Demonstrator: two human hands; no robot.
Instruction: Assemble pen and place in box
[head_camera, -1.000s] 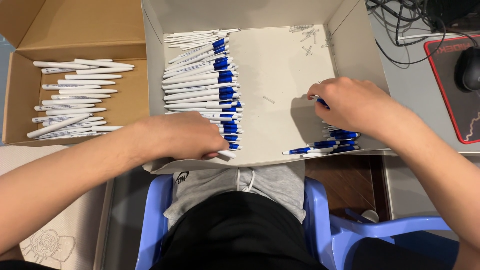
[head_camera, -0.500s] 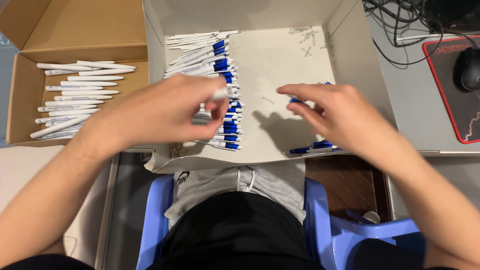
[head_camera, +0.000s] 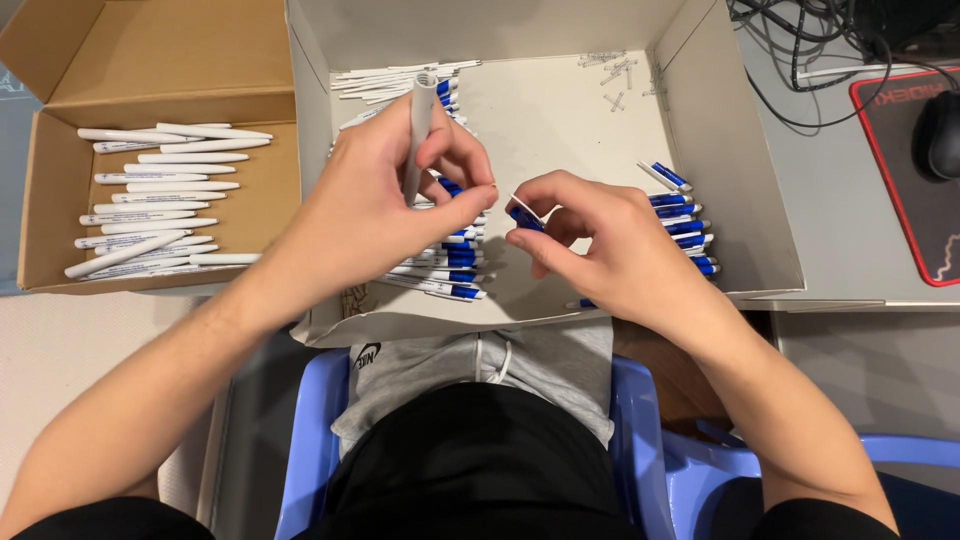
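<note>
White pen barrel (head_camera: 418, 140) in left hand (head_camera: 385, 200)

I sit on a blue plastic chair (head_camera: 640, 440) at a grey tabletop (head_camera: 840, 190); black cables (head_camera: 790, 50) trail far right.

Both forearms come in from the lower corners and meet near the middle, bare to the elbow. The left hand (head_camera: 385, 200) is raised with its back to the camera, fingers curled shut, thumb and forefinger pinched toward the right. The right hand (head_camera: 600, 250) sits just beside it, knuckles up, its thumb and forefinger pinched together. The fingertips of the two hands nearly touch.
</note>
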